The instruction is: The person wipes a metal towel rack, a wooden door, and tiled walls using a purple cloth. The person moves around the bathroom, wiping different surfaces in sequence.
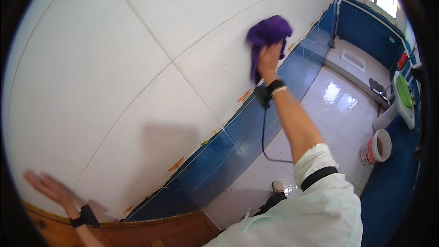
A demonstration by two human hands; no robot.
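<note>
A purple cloth (270,32) lies bunched against the white tiled wall (137,73), with my right hand (270,60) pressing on it. Part of the cloth hangs down past the wrist, and the fingertips are partly lost in its folds. At the lower left, my left hand (48,187) is raised beside the wall with its fingers apart, holding nothing. Whether that palm touches the tiles I cannot tell. Black straps with small dark devices sit on both wrists, and a cable runs from the right one.
Blue tiles (201,169) with a patterned border cover the lower wall. To the right are a squat toilet (353,59), a washbasin (404,96) with a green bowl, and a white bucket (376,147) on the shiny floor (320,123). Brown wood (151,233) runs along the bottom left.
</note>
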